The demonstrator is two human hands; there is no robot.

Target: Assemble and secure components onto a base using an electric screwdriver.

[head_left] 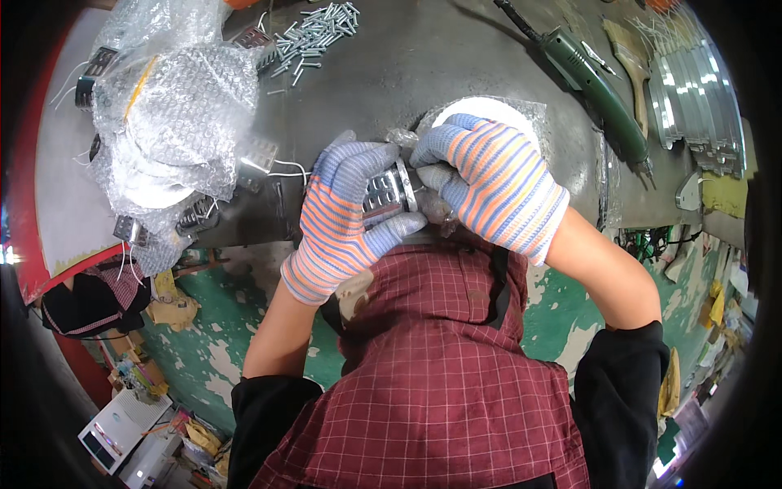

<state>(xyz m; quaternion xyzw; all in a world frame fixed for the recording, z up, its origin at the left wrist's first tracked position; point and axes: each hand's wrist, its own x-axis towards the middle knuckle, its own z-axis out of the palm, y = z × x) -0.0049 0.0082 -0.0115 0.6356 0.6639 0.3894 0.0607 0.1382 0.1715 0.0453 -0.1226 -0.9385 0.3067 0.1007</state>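
Both my hands wear striped orange and blue-grey knitted gloves and meet near the table's front edge. My left hand (346,208) is closed round a shiny slotted metal housing (381,196), its thumb along the near side. A raised metal rim (405,184) forms the housing's right end. Beside this rim my right hand (497,175) has its fingers curled and pressed together; whatever they pinch is hidden. A white round disc (489,107) in clear plastic wrap lies just behind my right hand. White wires (289,167) run out left of my left hand.
Bubble-wrapped white discs with slotted metal housings (175,114) are stacked at left. A heap of screws (322,34) lies at the back. To the right are a green power screwdriver (595,90), a brush (631,53) and a stack of shiny metal strips (696,94).
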